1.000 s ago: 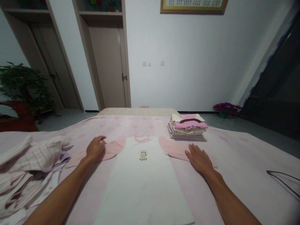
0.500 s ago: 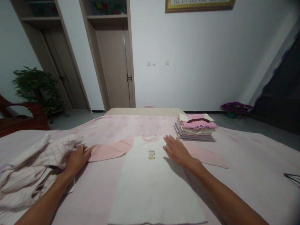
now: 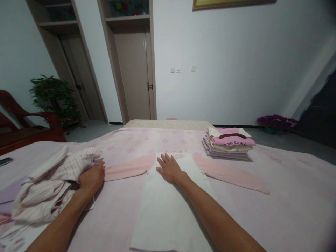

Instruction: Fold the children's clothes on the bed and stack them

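Observation:
A white long-sleeved shirt [image 3: 162,210] with pink sleeves lies spread out, its collar pointing away from me. Flat on its upper chest rests my right hand [image 3: 170,169], open with fingers spread, covering the small print there. My left hand [image 3: 91,177] is curled at the cuff end of the left pink sleeve [image 3: 128,169], against a heap of striped clothes [image 3: 55,185]. Its fingertips are hidden, so what it grips cannot be made out. The right-hand sleeve [image 3: 233,176] stretches out to the side, slightly rumpled near the shoulder.
A stack of folded clothes [image 3: 228,144] stands at the far right of the pink flowered sheet [image 3: 288,196]. Purple cloth [image 3: 10,196] lies by the heap, and a phone-like dark object [image 3: 5,161] sits at the left edge. A wooden chair [image 3: 31,122] stands beyond.
My right hand has moved left from the shirt's right shoulder onto the chest, over the print. My left hand stays by the sleeve end and heap, more curled. The view has turned slightly left.

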The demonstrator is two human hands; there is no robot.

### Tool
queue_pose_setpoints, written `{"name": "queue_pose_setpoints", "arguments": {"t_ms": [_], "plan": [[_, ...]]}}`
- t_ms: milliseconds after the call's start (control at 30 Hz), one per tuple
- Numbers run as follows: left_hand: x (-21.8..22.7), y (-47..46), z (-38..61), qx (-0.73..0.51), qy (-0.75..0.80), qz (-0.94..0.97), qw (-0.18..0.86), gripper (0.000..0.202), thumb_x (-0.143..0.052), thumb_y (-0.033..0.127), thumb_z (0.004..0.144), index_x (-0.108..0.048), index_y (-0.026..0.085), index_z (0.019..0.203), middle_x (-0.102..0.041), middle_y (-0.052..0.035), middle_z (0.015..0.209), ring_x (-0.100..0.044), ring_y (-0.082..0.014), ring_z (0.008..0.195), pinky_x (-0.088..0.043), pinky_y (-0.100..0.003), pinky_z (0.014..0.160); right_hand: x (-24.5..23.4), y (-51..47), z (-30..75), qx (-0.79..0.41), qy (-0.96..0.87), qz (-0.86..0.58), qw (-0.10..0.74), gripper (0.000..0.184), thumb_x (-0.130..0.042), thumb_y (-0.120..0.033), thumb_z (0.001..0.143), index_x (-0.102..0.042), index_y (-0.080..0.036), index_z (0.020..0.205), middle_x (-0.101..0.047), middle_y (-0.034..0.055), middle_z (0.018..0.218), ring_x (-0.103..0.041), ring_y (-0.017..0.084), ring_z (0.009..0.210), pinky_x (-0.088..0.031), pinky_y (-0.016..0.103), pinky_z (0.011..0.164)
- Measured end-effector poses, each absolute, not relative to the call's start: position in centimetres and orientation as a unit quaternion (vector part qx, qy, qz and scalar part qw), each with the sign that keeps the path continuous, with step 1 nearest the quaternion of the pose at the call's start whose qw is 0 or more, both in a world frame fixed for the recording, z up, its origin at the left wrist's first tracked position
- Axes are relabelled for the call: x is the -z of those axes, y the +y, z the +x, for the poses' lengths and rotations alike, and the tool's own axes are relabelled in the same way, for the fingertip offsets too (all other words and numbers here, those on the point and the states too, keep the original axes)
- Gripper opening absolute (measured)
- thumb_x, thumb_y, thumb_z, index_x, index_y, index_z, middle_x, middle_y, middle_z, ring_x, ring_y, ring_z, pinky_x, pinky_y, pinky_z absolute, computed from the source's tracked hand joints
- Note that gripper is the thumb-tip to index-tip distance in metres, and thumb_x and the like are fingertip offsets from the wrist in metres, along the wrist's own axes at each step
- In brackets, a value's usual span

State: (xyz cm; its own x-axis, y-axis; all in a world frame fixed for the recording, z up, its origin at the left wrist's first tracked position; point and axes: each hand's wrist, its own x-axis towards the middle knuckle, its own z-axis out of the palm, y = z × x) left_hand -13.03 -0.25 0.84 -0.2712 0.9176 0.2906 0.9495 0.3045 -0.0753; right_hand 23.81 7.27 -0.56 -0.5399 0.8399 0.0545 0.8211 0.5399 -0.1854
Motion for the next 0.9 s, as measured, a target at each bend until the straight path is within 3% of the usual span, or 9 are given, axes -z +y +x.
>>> {"name": "queue_pose_setpoints", "arguments": {"t_ms": [133,233,333,500,567,633,733,800,900], "plan": [[-2.2,0.4,-9.1,0.114,-0.729,-0.657,0.154,0.044,-0.034,0.030,0.099,-0.062,0.014,0.128,-0.065,-0.0177,0.126,-0.063,-0.0337,0.112,-0.048,-0.049,0.094,0.2,7.1,23.8,-0.071,-0.875,-0.474,0.067,0.069,-0.022,-0.057,0.102,-0.029,-0.018,0.159,-0.018,0.0104,0.166,-0.007,0.027,0.155,-0.005,0.050,0.124],[-2.0,2.0,-5.1,0.214,-0.624,-0.752,0.006,0.047,-0.033,0.040,0.101,-0.064,0.017,0.127,-0.066,-0.0123,0.129,-0.063,-0.0251,0.116,-0.049,-0.038,0.102,-0.7,5.7,23.2,-0.059,-0.870,-0.484,0.074,0.067,-0.026,-0.052,0.103,-0.033,-0.013,0.157,-0.022,0.0150,0.165,-0.011,0.029,0.155,-0.007,0.052,0.124],[-1.0,3.8,-1.8,0.229,-0.532,-0.809,-0.097,0.051,-0.029,0.043,0.102,-0.059,0.019,0.136,-0.061,-0.0102,0.141,-0.057,-0.0210,0.128,-0.044,-0.036,0.111,-1.6,2.5,22.2,-0.055,-0.892,-0.437,0.106,0.064,-0.031,-0.049,0.103,-0.034,-0.013,0.156,-0.026,0.0158,0.164,-0.016,0.029,0.154,-0.007,0.053,0.124],[0.5,5.5,0.8,0.085,-0.574,-0.811,-0.077,0.052,-0.033,0.042,0.102,-0.046,0.026,0.150,-0.036,-0.0097,0.161,-0.028,-0.0306,0.151,-0.023,-0.060,0.119,-2.6,-4.8,21.3,-0.138,-0.933,-0.315,0.105,0.068,-0.030,-0.056,0.103,-0.035,-0.013,0.154,-0.026,0.0179,0.164,-0.017,0.029,0.153,-0.012,0.054,0.124],[0.5,5.8,1.1,0.051,-0.603,-0.794,-0.060,0.057,-0.033,0.046,0.102,-0.038,0.027,0.155,-0.028,-0.0109,0.165,-0.021,-0.0344,0.153,-0.019,-0.064,0.118,-3.0,-7.3,21.3,-0.166,-0.943,-0.269,0.108,0.069,-0.032,-0.057,0.103,-0.034,-0.011,0.155,-0.025,0.0199,0.163,-0.017,0.030,0.153,-0.012,0.055,0.124],[0.3,6.1,1.3,0.048,-0.617,-0.783,-0.061,0.058,-0.035,0.048,0.101,-0.037,0.027,0.155,-0.028,-0.0128,0.164,-0.023,-0.0371,0.152,-0.022,-0.065,0.116,-3.4,-9.1,21.4,-0.198,-0.953,-0.202,0.107,0.066,-0.036,-0.057,0.102,-0.040,-0.012,0.151,-0.034,0.0197,0.160,-0.026,0.031,0.151,-0.017,0.054,0.123],[-0.1,6.5,2.3,0.065,-0.629,-0.773,-0.058,0.054,-0.031,0.044,0.102,-0.049,0.022,0.148,-0.041,-0.0167,0.157,-0.037,-0.0388,0.145,-0.029,-0.065,0.113,-3.8,-10.0,21.8,-0.271,-0.943,-0.129,0.143,0.049,-0.036,-0.047,0.105,-0.057,-0.017,0.137,-0.059,0.0124,0.142,-0.051,0.022,0.135,-0.036,0.040,0.116],[-0.1,6.4,3.7,0.087,-0.627,-0.773,-0.044,0.054,-0.024,0.039,0.103,-0.052,0.017,0.145,-0.047,-0.0184,0.153,-0.041,-0.0356,0.144,-0.031,-0.059,0.115,-3.8,-9.4,22.7,-0.302,-0.908,-0.198,0.214,0.046,-0.029,-0.038,0.107,-0.063,-0.018,0.129,-0.069,0.0083,0.127,-0.062,0.017,0.120,-0.047,0.032,0.105],[0.7,4.9,6.6,0.117,-0.597,-0.793,-0.031,0.054,-0.024,0.037,0.104,-0.049,0.013,0.146,-0.046,-0.0168,0.154,-0.036,-0.0294,0.147,-0.029,-0.049,0.120,-3.5,-7.6,25.4,-0.250,-0.839,-0.400,0.273,0.049,-0.023,-0.033,0.106,-0.061,-0.019,0.134,-0.067,0.0096,0.130,-0.062,0.020,0.120,-0.048,0.035,0.105]]}}
